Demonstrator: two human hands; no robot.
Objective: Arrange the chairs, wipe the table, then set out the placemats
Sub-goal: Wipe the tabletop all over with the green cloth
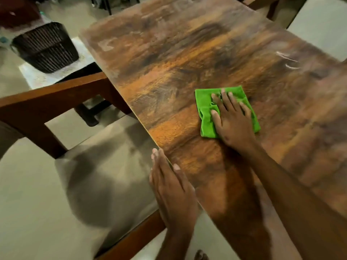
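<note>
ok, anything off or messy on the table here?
Only whitish smears on the table: streaks near the right edge and a hazy patch far left. The green cloth under the right hand hasn't reached them. No spills or damage visible.

Green cloth (206, 109), brown wood-grain table (169, 62)

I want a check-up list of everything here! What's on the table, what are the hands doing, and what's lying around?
Surface: wooden table, streaky sheen and pale smears near the far right side.
Job's things: green cloth lies folded on the table; chair beside the left edge; no placemats seen.
Clutter: nothing seen on the tabletop.
Hands: right hand presses flat on the cloth, fingers straight; left hand rests flat against the table's near edge.
Cables: nothing seen.
Surroundings: dark ribbed basket on a pale mat on the floor at far left; a light cushioned seat at far right.
</note>
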